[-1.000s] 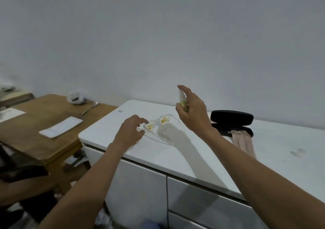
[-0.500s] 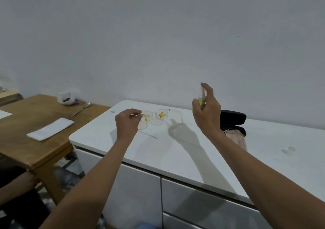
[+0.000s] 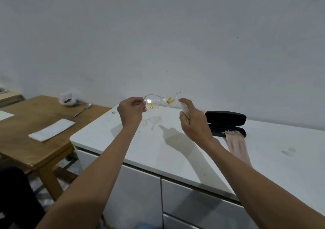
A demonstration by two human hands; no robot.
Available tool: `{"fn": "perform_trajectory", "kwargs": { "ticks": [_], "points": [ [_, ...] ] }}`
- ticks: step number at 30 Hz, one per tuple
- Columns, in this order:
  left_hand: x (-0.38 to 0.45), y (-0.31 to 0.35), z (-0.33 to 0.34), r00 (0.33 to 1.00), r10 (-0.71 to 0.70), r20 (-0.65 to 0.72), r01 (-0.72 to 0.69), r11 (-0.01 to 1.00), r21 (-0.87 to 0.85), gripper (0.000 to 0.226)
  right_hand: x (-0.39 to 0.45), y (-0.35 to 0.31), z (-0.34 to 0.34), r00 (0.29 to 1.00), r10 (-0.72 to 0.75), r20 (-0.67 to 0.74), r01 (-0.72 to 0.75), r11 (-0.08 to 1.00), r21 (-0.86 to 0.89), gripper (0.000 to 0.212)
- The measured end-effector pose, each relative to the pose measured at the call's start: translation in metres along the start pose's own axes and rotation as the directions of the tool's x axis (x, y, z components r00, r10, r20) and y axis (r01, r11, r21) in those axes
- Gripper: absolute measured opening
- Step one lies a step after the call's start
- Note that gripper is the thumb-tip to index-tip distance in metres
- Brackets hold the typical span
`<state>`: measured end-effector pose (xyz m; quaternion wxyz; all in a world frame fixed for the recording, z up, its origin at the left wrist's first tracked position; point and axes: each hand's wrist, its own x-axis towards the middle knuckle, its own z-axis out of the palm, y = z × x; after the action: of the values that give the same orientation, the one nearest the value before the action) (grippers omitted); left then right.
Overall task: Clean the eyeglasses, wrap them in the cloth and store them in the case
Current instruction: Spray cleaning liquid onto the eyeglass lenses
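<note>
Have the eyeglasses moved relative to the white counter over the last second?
Yes. The left hand has lifted the eyeglasses off the white counter; they now sit higher, against the wall, beside the spray bottle.

The right hand [image 3: 194, 123] hides most of a small, blurred, possibly spray bottle [image 3: 183, 107].

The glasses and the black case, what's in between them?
In the head view, the right hand holding the spray bottle sits between the glasses and the open black case.

Dim, soft shadows, wide-angle edge distortion
</note>
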<state>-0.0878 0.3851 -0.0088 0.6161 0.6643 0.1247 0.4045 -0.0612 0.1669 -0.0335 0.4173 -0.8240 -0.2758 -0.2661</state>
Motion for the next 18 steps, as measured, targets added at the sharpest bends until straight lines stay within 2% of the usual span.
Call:
{"fn": "perform_trajectory", "kwargs": {
  "ticks": [6,18],
  "points": [
    [-0.002,0.006,0.002,1.000,0.006,0.018,-0.005,0.999,-0.052,0.008,0.010,-0.005,0.001,0.998,-0.049,-0.043,0.049,0.999,-0.011,0.038],
    [-0.005,0.013,0.006,0.998,-0.017,0.058,0.023,0.995,-0.099,0.009,0.022,-0.004,0.007,0.986,-0.145,-0.083,0.136,0.986,-0.098,0.044]
  ]
}}
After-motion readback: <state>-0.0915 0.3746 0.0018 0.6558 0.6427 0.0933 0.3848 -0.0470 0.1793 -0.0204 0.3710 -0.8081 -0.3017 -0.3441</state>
